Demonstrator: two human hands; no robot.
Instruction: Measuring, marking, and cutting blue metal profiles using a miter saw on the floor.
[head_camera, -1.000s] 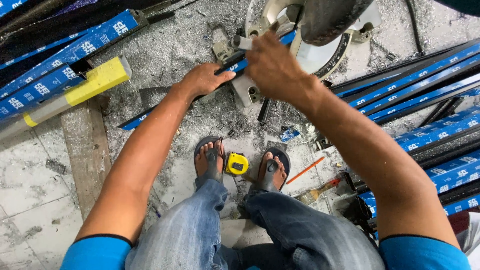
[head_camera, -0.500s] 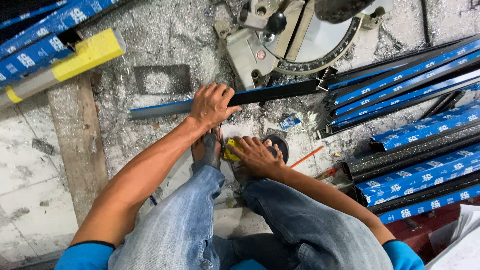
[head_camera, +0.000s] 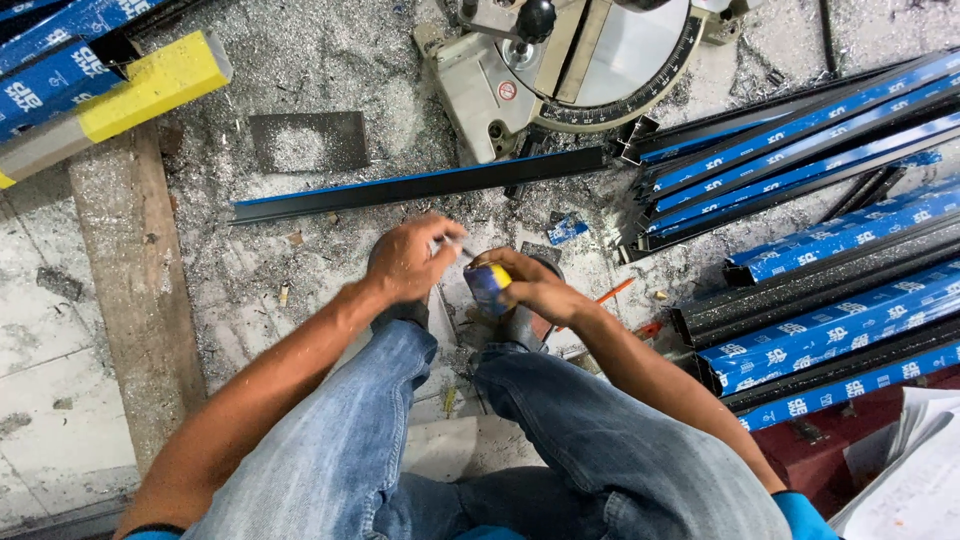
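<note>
Right hand (head_camera: 535, 285) grips a tape measure (head_camera: 488, 284) (yellow and blue); left hand (head_camera: 408, 260) pinches its tape tip (head_camera: 447, 243).

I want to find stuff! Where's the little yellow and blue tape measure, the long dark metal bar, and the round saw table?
Yellow and blue tape measure (head_camera: 489, 285), head view, its case.
Long dark metal bar (head_camera: 420, 186), head view, mid-length.
Round saw table (head_camera: 625, 70), head view, its flat plate.

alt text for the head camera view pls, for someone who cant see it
Seen from above, a seated person's right hand holds a yellow and blue tape measure while the left hand pinches its tip. Beyond lie a long dark aluminium profile, a mitre saw and stacked blue-wrapped profiles on a shavings-covered floor.
</note>
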